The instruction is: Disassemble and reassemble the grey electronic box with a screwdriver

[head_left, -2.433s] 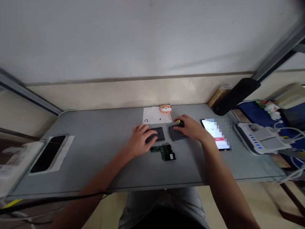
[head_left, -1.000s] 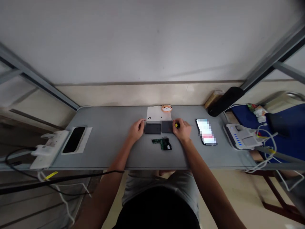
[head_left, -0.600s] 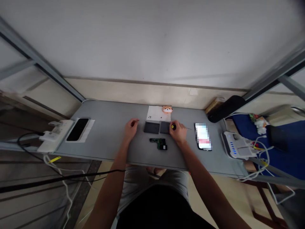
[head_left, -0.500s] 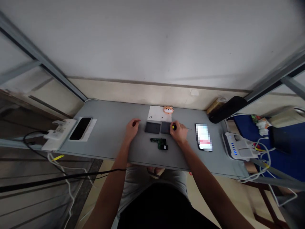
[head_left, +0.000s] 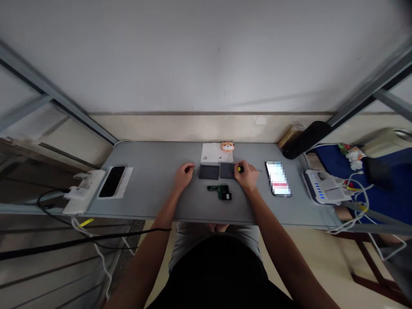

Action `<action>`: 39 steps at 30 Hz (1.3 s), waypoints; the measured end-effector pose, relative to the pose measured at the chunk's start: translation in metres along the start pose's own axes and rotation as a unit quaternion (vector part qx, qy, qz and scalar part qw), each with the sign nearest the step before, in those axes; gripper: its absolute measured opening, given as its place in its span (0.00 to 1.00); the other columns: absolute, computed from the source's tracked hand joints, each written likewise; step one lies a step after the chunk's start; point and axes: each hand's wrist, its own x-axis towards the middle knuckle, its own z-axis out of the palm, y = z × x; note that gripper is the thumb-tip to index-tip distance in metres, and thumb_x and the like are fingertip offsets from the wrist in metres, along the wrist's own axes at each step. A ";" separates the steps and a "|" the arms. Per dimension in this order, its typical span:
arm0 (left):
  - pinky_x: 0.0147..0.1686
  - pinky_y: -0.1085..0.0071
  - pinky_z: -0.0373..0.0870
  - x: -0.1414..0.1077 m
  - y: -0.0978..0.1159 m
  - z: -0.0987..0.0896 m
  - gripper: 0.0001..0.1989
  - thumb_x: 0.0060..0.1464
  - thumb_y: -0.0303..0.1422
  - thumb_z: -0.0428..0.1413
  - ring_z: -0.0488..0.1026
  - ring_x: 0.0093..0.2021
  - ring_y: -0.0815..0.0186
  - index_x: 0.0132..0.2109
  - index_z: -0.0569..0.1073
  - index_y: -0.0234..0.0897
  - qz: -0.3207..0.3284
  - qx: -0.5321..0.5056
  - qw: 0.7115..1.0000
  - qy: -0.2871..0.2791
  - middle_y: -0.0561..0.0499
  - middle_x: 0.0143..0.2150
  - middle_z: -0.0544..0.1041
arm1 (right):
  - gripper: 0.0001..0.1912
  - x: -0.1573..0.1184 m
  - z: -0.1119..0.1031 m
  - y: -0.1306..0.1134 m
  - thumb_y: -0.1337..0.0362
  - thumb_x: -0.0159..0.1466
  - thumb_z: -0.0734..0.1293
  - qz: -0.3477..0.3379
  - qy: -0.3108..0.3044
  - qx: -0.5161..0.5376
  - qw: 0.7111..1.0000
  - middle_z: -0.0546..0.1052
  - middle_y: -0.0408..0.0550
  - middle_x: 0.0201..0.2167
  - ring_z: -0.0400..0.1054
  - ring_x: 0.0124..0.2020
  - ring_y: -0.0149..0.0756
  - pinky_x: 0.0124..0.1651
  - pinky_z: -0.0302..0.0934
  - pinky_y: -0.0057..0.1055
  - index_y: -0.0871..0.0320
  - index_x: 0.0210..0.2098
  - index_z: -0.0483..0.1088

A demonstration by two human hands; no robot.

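The person's right hand has its fingers clamped on a black screwdriver with a yellow-ended handle; its thin shaft points to the right, away from the work. That hand lies at the right edge of a flat, dark grey rectangular piece, overlapping it in view; whether skin and piece touch cannot be told. The left hand rests at the table with its fingers curled inward, and it cannot be told whether they meet or pinch anything small. It is just left of a second dark grey piece, rectangular and tray-like, and apart from it.

The two grey pieces lie side by side, a narrow gap between them, in the middle of the table. Just on the near side of them is an irregular green circuit board with a black section and a small white label. On the far side is a white sheet of paper, bearing a cluster of tiny dark bits towards its near left corner, a single dark speck farther right, and an orange-and-white animal-face case at its far right corner.

To the right of the right hand lies a phone with a lit, pixelated screen. Well to the left, a dark-screened phone lies on another white sheet.
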 end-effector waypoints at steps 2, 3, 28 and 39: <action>0.46 0.68 0.75 0.000 -0.001 0.000 0.11 0.58 0.25 0.54 0.79 0.40 0.63 0.38 0.80 0.42 0.002 0.006 1.000 -0.006 0.49 0.38 0.84 | 0.12 0.000 0.000 0.001 0.62 0.68 0.59 -0.002 -0.003 0.002 1.000 0.76 0.49 0.22 0.69 0.25 0.37 0.30 0.54 0.30 0.55 0.29 0.69; 0.46 0.68 0.75 -0.001 -0.001 0.000 0.11 0.58 0.25 0.53 0.79 0.40 0.63 0.38 0.80 0.42 0.002 0.009 1.000 -0.008 0.49 0.39 0.84 | 0.12 0.000 0.001 0.001 0.62 0.67 0.60 -0.006 -0.006 0.003 1.000 0.77 0.49 0.22 0.69 0.25 0.37 0.31 0.54 0.30 0.55 0.29 0.69; 0.48 0.65 0.74 0.004 0.004 0.004 0.09 0.56 0.25 0.54 0.78 0.42 0.61 0.37 0.78 0.39 0.009 0.007 1.000 -0.005 0.46 0.40 0.82 | 0.16 -0.034 -0.034 0.000 0.66 0.71 0.60 -0.089 -0.113 0.006 0.990 0.82 0.55 0.52 0.77 0.41 0.40 0.44 0.68 0.35 0.55 0.48 0.80; 0.45 0.65 0.75 0.003 -0.002 0.002 0.09 0.53 0.25 0.53 0.78 0.39 0.61 0.35 0.77 0.41 -0.012 -0.029 0.999 0.034 0.48 0.36 0.81 | 0.14 -0.038 -0.035 0.001 0.67 0.69 0.62 -0.087 -0.074 0.023 0.993 0.83 0.54 0.48 0.77 0.39 0.40 0.43 0.70 0.36 0.54 0.43 0.80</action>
